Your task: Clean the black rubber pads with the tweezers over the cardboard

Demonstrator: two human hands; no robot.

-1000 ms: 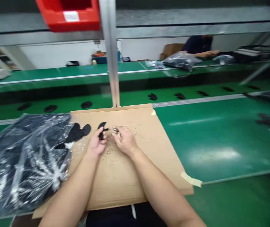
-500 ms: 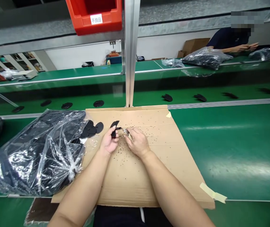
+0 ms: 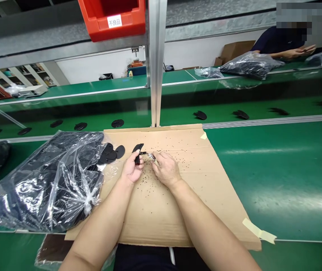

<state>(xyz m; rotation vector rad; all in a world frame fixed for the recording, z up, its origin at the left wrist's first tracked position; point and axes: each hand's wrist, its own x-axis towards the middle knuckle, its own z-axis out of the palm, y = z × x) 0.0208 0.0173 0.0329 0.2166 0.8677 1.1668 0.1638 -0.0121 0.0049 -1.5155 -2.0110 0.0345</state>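
Red bin (image 3: 111,19) hangs on the rail above the desk's far edge. Clear bag of dark parts (image 3: 45,184) sprawls on the cardboard sheet's (image 3: 155,210) left edge. Black pieces (image 3: 117,123) dot the belt (image 3: 234,109) beyond; a person's sleeve (image 3: 273,43) at far right.

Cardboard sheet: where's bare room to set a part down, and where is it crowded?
Free: the cardboard sheet right of the right hand, out to its taped edge, and the green mat beyond. Crowded: the left side, where the plastic bag overlaps the sheet and loose black pieces lie beside the left hand.
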